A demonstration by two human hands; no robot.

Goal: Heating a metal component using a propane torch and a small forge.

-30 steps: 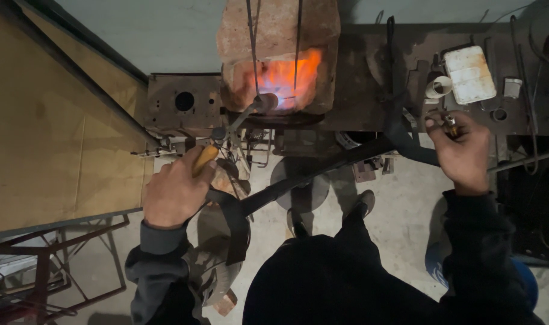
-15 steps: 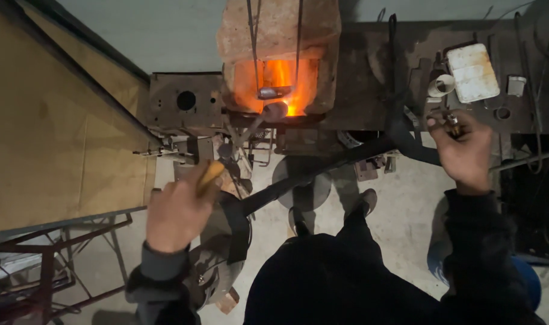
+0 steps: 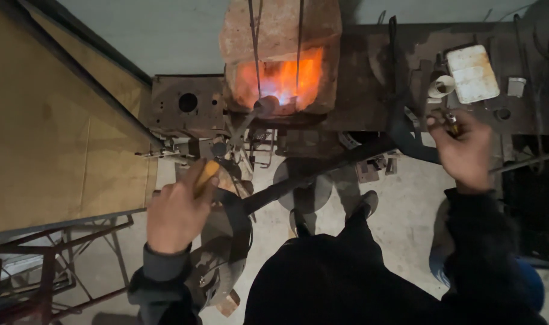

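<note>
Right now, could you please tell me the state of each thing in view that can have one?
Forge: lit, opening glows orange.
Long-handled tool: head at the forge mouth, yellow grip held.
Left hand: closed around the yellow grip.
Right hand: raised by the workbench, fingers pinching a small object I cannot identify.
White container: lying flat on the bench.
Workbench: dark, cluttered with metal parts.

Bare concrete floor (image 3: pixel 401 198) lies open between glowing forge (image 3: pixel 280 66) and cluttered workbench (image 3: pixel 485 36).
</note>
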